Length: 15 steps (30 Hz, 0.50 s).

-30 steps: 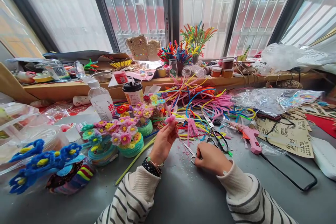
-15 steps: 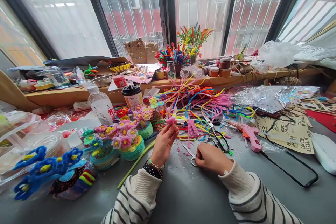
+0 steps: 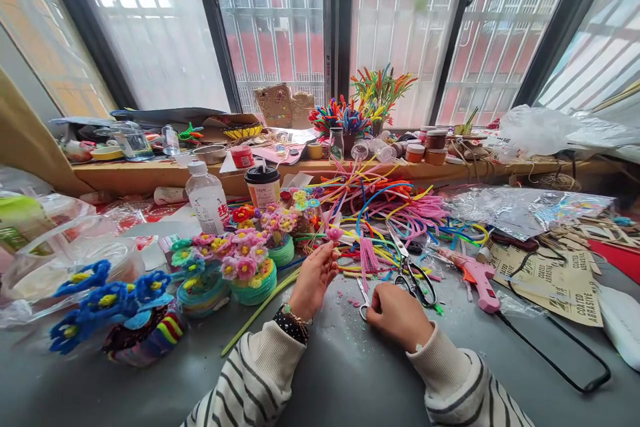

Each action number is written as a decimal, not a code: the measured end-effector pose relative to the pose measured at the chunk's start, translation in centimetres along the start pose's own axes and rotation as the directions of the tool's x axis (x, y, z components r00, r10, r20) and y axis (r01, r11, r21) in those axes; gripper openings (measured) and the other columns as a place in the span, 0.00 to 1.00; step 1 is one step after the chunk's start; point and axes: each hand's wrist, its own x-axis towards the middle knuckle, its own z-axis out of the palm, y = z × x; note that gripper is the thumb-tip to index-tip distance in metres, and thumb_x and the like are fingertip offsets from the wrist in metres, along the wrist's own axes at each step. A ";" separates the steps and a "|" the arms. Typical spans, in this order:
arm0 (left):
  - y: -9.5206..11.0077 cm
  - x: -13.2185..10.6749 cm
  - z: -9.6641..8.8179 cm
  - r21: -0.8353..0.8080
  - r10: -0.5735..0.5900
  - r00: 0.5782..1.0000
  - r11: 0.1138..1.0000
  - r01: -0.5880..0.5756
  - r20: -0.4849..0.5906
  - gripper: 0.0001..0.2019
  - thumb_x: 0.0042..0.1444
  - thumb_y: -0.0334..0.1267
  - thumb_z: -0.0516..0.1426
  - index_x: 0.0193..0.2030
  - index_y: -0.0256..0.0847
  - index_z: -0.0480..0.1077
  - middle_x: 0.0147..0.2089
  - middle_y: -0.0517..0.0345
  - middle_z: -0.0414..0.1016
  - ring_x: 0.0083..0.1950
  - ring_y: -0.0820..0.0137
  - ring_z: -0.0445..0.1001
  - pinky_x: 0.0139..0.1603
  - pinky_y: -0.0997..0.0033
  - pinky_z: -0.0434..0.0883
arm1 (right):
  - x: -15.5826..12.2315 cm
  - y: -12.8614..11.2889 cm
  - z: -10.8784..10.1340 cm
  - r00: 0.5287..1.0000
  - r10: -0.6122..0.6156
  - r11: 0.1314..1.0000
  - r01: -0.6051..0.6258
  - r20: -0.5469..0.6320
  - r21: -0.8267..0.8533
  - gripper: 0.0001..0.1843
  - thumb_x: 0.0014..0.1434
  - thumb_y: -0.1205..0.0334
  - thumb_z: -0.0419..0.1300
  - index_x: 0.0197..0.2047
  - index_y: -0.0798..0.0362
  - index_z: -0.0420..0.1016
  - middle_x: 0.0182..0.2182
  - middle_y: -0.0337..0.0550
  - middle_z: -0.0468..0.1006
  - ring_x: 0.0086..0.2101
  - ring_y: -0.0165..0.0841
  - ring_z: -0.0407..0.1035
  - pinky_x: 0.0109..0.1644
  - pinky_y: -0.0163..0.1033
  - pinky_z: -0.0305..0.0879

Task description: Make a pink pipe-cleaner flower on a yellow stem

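Observation:
Between the fingertips of my left hand [image 3: 314, 280] is a small pink pipe-cleaner flower [image 3: 335, 233], its thin stem hanging below the fingers. My right hand [image 3: 399, 315] is closed around the handles of small silver scissors [image 3: 363, 291]. Their blades point away from me, low over the table and apart from the flower. Just beyond the scissors lies a bunch of short pink pipe cleaners [image 3: 369, 255]. Larger black-handled scissors [image 3: 411, 273] rest to its right. Tiny pink scraps [image 3: 355, 303] are scattered between my hands.
Pink flowers in a turquoise pot [image 3: 254, 288] and blue flowers [image 3: 107, 297] stand left. A plastic bottle [image 3: 207, 203] and lidded cup [image 3: 263, 190] are behind them. Long pipe cleaners [image 3: 415, 207] heap at the back. A pink glue gun [image 3: 481, 283] with a black cord lies right.
My right hand has shifted slightly left, and the small scissors now point more straight away from me. The pink flower shows more clearly above my left fingertips. The camera view has shifted a little.

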 end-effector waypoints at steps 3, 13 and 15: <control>0.0 0.0 0.0 0.016 0.003 1.000 1.000 -0.003 -0.007 0.05 0.44 0.33 0.55 0.29 0.35 0.66 0.26 0.60 0.69 0.22 0.83 0.66 0.23 0.85 0.65 | 0.0 -0.1 0.3 0.996 -0.067 0.998 0.067 -0.051 -0.009 0.06 0.43 0.65 0.51 0.27 0.56 0.66 0.29 0.44 0.69 0.30 0.31 0.62 0.30 0.33 0.51; -0.1 -0.3 -0.1 0.036 -0.007 1.000 0.999 0.006 0.026 0.06 0.45 0.33 0.55 0.30 0.34 0.67 0.26 0.59 0.68 0.24 0.81 0.66 0.25 0.83 0.65 | -0.2 0.1 0.1 0.999 -0.006 0.994 0.001 -0.045 -0.113 0.08 0.43 0.65 0.49 0.27 0.57 0.67 0.30 0.48 0.70 0.33 0.37 0.64 0.30 0.35 0.52; -0.1 -0.3 -0.2 0.046 -0.009 0.999 0.999 0.008 0.033 0.07 0.44 0.35 0.55 0.30 0.34 0.67 0.25 0.59 0.67 0.23 0.82 0.65 0.25 0.83 0.65 | -0.3 0.2 -0.1 0.999 0.011 0.993 -0.015 -0.031 -0.118 0.08 0.42 0.66 0.50 0.28 0.57 0.67 0.30 0.49 0.70 0.33 0.38 0.64 0.30 0.35 0.52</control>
